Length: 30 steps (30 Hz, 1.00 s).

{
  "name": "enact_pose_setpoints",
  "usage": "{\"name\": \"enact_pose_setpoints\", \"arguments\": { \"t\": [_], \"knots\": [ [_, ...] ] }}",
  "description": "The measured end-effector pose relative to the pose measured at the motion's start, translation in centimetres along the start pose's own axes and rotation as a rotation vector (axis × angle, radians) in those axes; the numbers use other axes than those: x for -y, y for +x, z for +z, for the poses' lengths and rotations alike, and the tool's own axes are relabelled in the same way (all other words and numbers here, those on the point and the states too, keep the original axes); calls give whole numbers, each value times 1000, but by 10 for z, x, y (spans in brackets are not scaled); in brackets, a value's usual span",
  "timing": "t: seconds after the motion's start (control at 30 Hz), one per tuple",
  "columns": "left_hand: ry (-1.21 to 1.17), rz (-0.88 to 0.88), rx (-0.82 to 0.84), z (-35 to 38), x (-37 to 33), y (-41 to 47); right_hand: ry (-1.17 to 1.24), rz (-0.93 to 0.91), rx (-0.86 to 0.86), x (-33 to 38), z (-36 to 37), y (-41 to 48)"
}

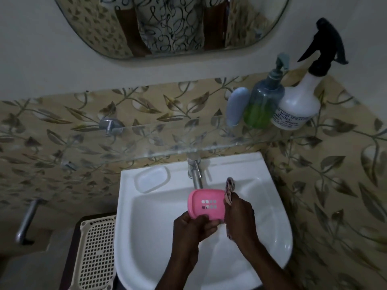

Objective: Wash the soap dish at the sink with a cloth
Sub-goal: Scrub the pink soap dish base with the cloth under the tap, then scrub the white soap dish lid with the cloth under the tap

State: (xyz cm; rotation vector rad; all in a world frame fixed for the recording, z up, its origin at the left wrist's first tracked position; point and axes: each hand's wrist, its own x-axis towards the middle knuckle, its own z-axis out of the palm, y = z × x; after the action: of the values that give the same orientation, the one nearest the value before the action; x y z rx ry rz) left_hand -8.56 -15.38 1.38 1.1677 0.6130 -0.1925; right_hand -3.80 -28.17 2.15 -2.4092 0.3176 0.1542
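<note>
A pink soap dish with small drain slots is held over the white sink, just below the metal tap. My left hand grips its near edge from below. My right hand presses a striped cloth against the dish's right end; most of the cloth is bunched in the hand and only its top sticks out. No running water is visible.
On the glass shelf above the sink stand a blue soap bar, a green pump bottle and a white spray bottle. A beige lattice basket sits left of the sink. A mirror hangs above.
</note>
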Motion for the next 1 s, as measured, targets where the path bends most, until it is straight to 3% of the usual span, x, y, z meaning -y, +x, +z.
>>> {"name": "enact_pose_setpoints", "arguments": {
  "t": [0.13, 0.3, 0.43, 0.53, 0.6, 0.73, 0.9, 1.0],
  "knots": [
    [4, 9, -71, 39, 8, 19, 87, 243, -32, -18, -4, 9],
    [-178, -171, -70, 109, -11, 85, 126, 528, -43, -58, -23, -3],
    [-221, -275, -111, 131, -24, 130, 89, 392, 71, -84, -22, -25],
    [-204, -335, -124, 132, -21, 141, 125, 338, -161, -98, -13, -33],
    [-227, -350, -131, 132, -18, 141, 199, 416, -158, -97, -12, -34],
    [-222, -318, -141, 134, -10, 148, 195, 513, 22, -102, -13, -27],
    [-190, -336, -115, 125, -10, 143, 581, 629, -23, -106, -8, -26],
    [-209, -372, -81, 116, 0, 134, 622, 675, -5, -101, -14, -27]
  ]
}}
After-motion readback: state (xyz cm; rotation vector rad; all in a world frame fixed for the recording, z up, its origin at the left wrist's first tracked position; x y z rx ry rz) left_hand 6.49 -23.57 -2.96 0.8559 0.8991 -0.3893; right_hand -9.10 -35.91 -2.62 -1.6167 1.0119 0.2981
